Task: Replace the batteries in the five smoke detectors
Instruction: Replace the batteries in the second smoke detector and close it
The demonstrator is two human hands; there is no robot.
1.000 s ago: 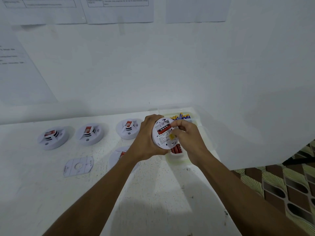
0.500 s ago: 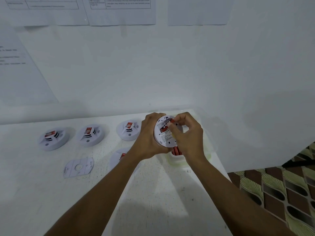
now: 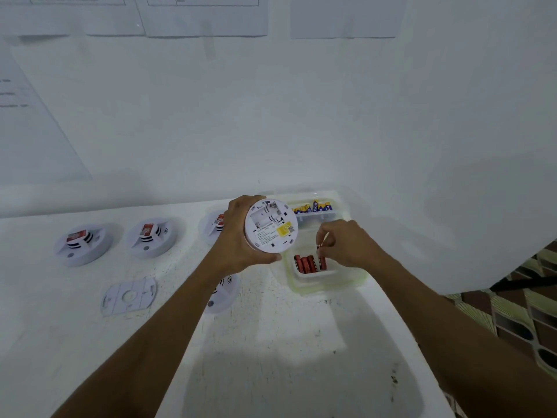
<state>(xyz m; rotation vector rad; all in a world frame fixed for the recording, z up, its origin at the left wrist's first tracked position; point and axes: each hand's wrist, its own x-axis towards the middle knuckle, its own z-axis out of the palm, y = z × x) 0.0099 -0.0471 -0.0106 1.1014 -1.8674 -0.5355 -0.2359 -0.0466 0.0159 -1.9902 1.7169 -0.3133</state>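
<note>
My left hand [image 3: 238, 236] grips a round white smoke detector [image 3: 271, 226] with its back facing me; the battery bay looks empty and a yellow label shows. My right hand [image 3: 343, 245] pinches a red battery [image 3: 321, 247] just above a clear tub [image 3: 313, 274] that holds several red batteries [image 3: 307, 263]. Behind it, a second clear tub [image 3: 316, 217] holds blue and yellow batteries [image 3: 313, 206]. Two detectors [image 3: 83, 244] [image 3: 152, 236] lie on the white table with red batteries on top. A third [image 3: 215, 224] and a fourth [image 3: 224, 292] are partly hidden by my left arm.
A flat white mounting plate [image 3: 129, 295] lies on the table [image 3: 271, 357] front left. White walls with paper sheets [image 3: 205, 13] close off the back and right. The table's right edge drops to a patterned floor [image 3: 527, 321].
My right hand pulled a red battery out of the held detector and moved it right and down over the tub of red batteries. The detector's bay now shows no red.
</note>
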